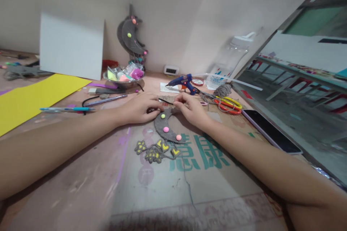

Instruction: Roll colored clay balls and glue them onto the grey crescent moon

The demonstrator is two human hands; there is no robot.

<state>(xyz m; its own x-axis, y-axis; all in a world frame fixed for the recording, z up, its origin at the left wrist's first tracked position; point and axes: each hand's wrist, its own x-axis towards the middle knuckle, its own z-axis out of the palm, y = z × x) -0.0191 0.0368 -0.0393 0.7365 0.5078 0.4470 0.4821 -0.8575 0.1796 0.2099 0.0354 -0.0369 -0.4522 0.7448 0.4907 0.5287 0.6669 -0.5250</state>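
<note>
A grey felt-like crescent moon (162, 127) lies on the cardboard, with yellow, pink and coral balls along its face. Grey and yellow flower and heart charms (154, 154) hang from its lower end on grey strands. At the moon's upper end, my left hand (142, 108) has curled fingers, their tips against its edge. Across from it, my right hand (191, 108) pinches thumb to fingers close to the same end; what is between them is too small to make out. A thin dark cord (166, 101) shows between both hands.
Behind my hands sit a blue glue gun (182, 82), a small clock (171, 69) and a bowl of coloured packets (125, 82). Orange-and-yellow-handled scissors (229, 105), grey yarn (222, 90) and a phone (271, 131) are on the right. Pens (67, 109) and yellow sheet (40, 97) lie left.
</note>
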